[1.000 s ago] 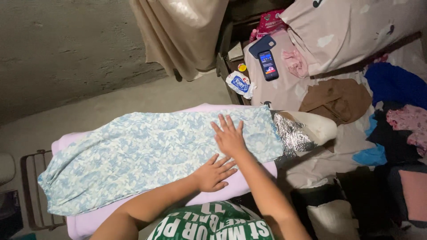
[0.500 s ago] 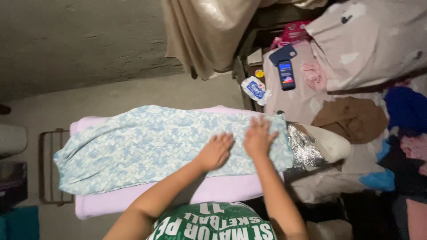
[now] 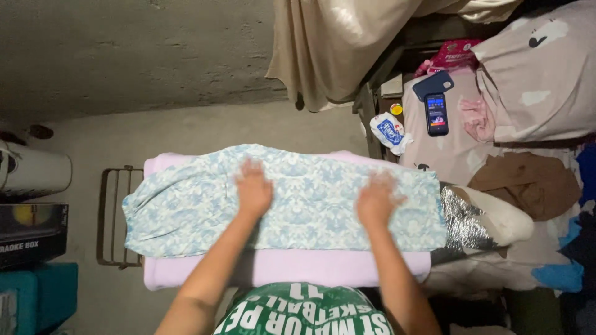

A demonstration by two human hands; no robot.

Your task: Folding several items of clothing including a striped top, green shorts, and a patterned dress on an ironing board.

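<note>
I see both palms spread flat on the light-blue floral cloth [image 3: 310,198] covering the lilac padded board [image 3: 279,270]: left hand [image 3: 253,189] near its middle, right hand [image 3: 375,201] toward its silver-tipped end.

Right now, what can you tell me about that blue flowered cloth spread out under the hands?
The blue flowered cloth is a thin, soft-looking garment, pale blue with a white floral print. It lies flat and lengthwise on a lilac padded board, one end looking gathered at the left, the other reaching a silvery cover on the right. The left hand and right hand both press flat on it, palms down, spread apart. Its surface looks mostly smooth.
</note>
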